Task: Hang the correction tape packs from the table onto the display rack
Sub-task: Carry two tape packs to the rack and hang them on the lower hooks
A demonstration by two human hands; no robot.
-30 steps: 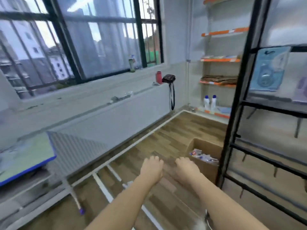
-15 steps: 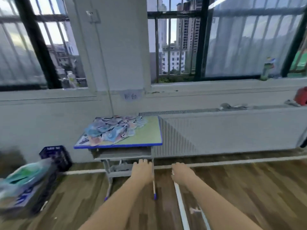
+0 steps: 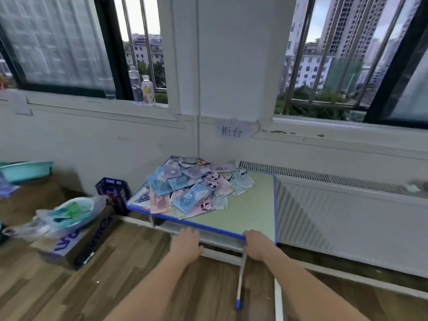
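**Loose heap near the tabletop's edge, both hands empty**

The correction tape packs (image 3: 190,188) lie overlapped on the tabletop (image 3: 252,205), some overhanging its front-left edge; a careless pull could probably slide neighbours onto the floor. The left hand (image 3: 186,245) and right hand (image 3: 258,244) hover before the near edge, fingers loosely curled, holding nothing.

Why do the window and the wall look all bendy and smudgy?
Head view: the wide-angle lens bows the window bars and sill; the left window is smeared by motion blur; daylight comes from outside; the correction tape packs and both hands stay fairly clear.
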